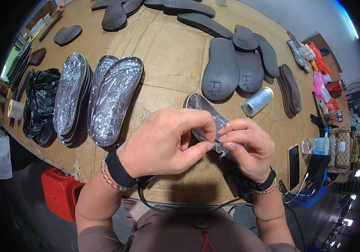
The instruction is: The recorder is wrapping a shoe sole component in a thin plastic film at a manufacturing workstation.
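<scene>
In front of me a dark shoe sole (pixel 195 101) lies partly under clear plastic film (pixel 220 149), mostly covered by my hands. My left hand (pixel 167 140) pinches thumb and forefinger together at the gathered film's edge. Opposite it, my right hand (pixel 249 145) grips the bunched film between thumb and fingers, close to the left fingertips. Just beyond the right hand, a roll of clear film (pixel 258 102) rests on its side. Film-wrapped soles (pixel 115 103) lie to the left, beside a stack of more wrapped soles (pixel 71 96).
Cardboard (pixel 163 54) covers the table. Bare grey soles (pixel 221 69) are piled beyond my right hand, with several more at the far edge. A black plastic bag (pixel 41 105) sits at left. A phone (pixel 293 167) and a water bottle (pixel 321 146) are at right; a red stool (pixel 58 193) stands below.
</scene>
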Demonstrator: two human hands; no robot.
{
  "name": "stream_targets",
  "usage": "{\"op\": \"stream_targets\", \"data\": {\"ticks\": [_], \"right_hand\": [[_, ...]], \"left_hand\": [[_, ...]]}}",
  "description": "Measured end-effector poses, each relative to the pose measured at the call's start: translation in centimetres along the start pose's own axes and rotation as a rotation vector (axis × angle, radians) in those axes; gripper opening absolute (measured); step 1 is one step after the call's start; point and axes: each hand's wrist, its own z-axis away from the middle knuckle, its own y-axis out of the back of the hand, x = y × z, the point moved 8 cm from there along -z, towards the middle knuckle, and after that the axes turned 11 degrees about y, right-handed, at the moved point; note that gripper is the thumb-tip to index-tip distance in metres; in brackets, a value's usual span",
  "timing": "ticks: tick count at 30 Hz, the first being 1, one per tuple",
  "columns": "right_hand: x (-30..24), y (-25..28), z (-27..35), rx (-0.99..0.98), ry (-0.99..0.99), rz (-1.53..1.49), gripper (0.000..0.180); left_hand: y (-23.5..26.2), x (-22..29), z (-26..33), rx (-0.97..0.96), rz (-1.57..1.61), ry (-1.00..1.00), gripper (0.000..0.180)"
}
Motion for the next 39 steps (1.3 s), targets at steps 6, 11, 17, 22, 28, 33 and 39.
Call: {"op": "stream_targets", "data": {"ticks": [6,11,17,22,28,33,39], "right_hand": [[-0.03,0.17,-0.19,0.03,0.044,0.014,0.013],[-0.16,0.1,-0.29,0.029,0.05,0.002,0.013],[-0.05,-0.01,-0.19,0.012,0.044,0.012,0.012],[-0.04,-0.13,-0.22,0.006,0.046,0.002,0.011],[-0.12,-0.09,-0.23,0.007,0.033,0.003,0.012],[-0.11,-0.27,-0.24,-0.004,0.028,0.0,0.012],[-0.17,-0.42,-0.35,-0.038,0.026,0.008,0.011]], "left_hand": [[0.08,0.34,-0.08,0.026,-0.017,-0.017,0.013],[-0.04,0.35,-0.11,0.049,-0.016,-0.06,0.013],[-0.05,0.26,-0.11,0.059,-0.01,-0.079,0.014],[-0.01,0.44,-0.06,0.056,-0.021,-0.085,0.013],[0.06,0.71,-0.09,0.08,-0.027,-0.112,0.011],[0.01,0.82,-0.03,0.083,-0.053,-0.132,0.011],[-0.13,0.53,0.02,0.067,-0.08,-0.148,0.01]]}}
